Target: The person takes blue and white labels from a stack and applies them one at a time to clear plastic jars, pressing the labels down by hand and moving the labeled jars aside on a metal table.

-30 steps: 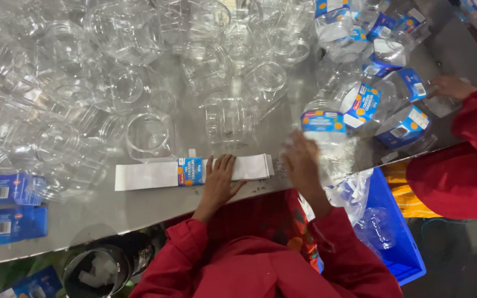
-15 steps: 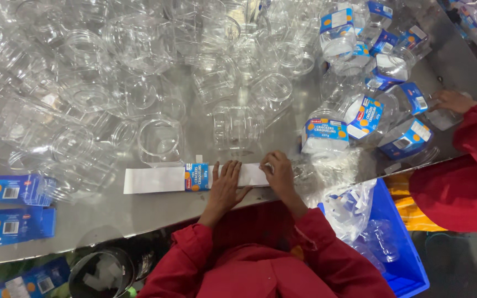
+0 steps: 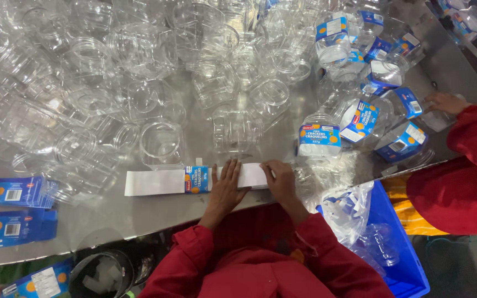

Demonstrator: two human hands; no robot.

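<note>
A long white backing strip (image 3: 155,182) with a blue and orange label (image 3: 196,179) on it lies flat on the metal table (image 3: 139,221) in front of me. My left hand (image 3: 225,186) presses flat on the strip just right of the label, fingers spread. My right hand (image 3: 279,179) rests on the strip's right end, fingers curled over it. Directly beyond my hands stands an unlabelled clear plastic jar (image 3: 234,132). A labelled jar (image 3: 319,137) stands to the right of my right hand.
Many clear empty jars (image 3: 139,55) cover the far table. Several labelled jars (image 3: 360,118) lie at the right, where another person's hand (image 3: 445,102) in a red sleeve works. Blue label stacks (image 3: 12,209) sit left. A blue bin (image 3: 398,248) with plastic scraps stands at my right.
My right hand came in from the labelled jar at the right onto the strip's right end. The left hand stays pressed on the strip.
</note>
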